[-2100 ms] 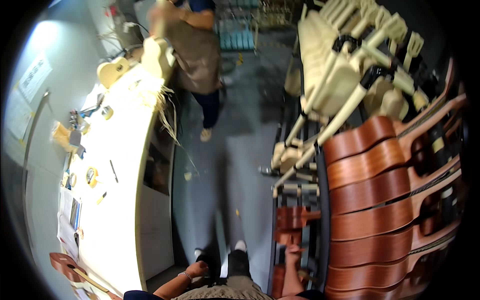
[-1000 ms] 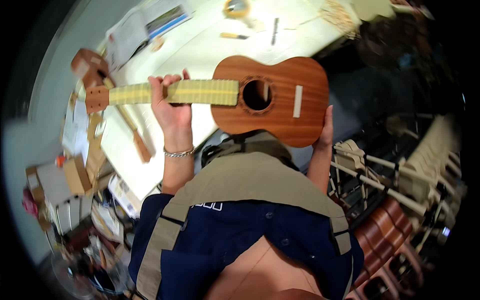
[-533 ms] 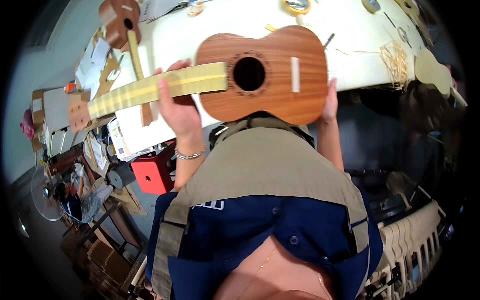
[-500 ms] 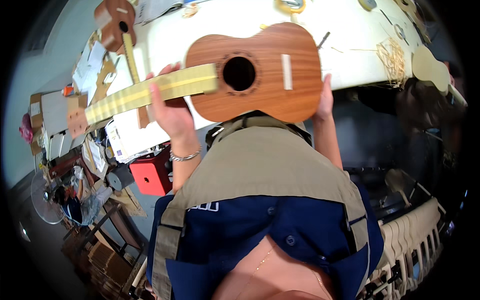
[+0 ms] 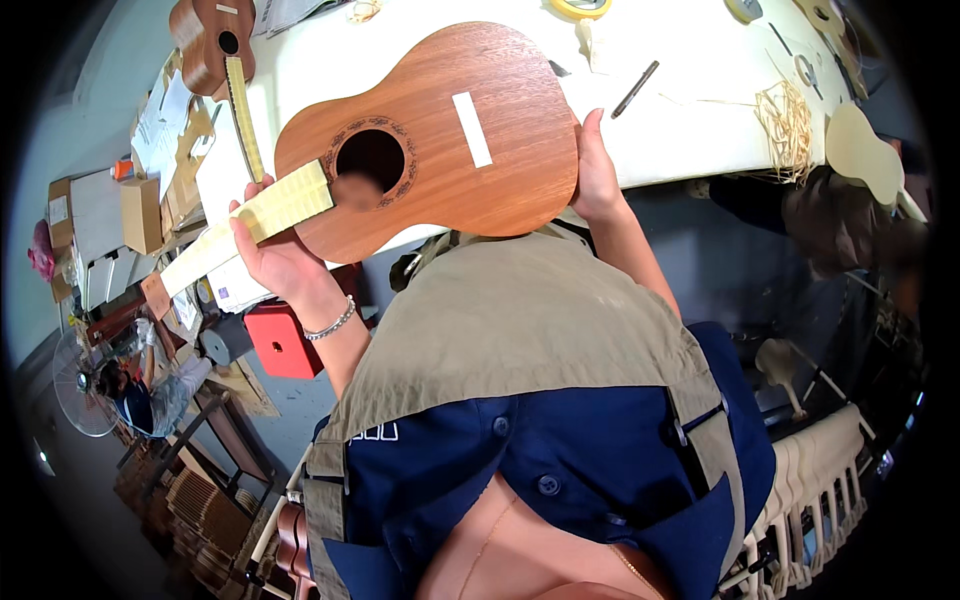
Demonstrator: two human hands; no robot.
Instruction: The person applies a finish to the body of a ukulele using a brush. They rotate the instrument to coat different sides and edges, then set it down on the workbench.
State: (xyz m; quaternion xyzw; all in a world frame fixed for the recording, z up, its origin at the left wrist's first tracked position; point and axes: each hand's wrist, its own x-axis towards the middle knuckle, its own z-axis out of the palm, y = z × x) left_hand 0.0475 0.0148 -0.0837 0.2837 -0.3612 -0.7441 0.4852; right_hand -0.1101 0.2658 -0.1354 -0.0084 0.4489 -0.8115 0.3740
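An unstrung brown wooden ukulele (image 5: pixel 525 120) is held in front of my body, face up and tilted, its headstock end to the left and nearer to me. Yellowish tape (image 5: pixel 288 205) covers its fretboard. On the soundboard, a pale strip (image 5: pixel 472 130) lies beyond the round soundhole (image 5: pixel 372 155). My left hand (image 5: pixel 283 265) wraps the neck near the body, thumb on the near side and fingertips showing at the far side. At the rounded right end, my right hand (image 5: pixel 598 178) supports the body, thumb up along the edge; its other fingers are mostly hidden.
Behind the ukulele stretches a white table (image 5: pixel 690 95), bearing a pen (image 5: pixel 635 88), a yellow tape roll (image 5: pixel 580 8) and loose pale strips (image 5: pixel 785 125). Another ukulele (image 5: pixel 200 50) lies far left. A red box (image 5: pixel 283 340) is below the table's left side. A person (image 5: pixel 140 395) sits beyond a fan.
The ukulele has shifted left and slightly away from me, and has turned so its neck end points nearer to me. Both hands have moved left with it, still gripping it.
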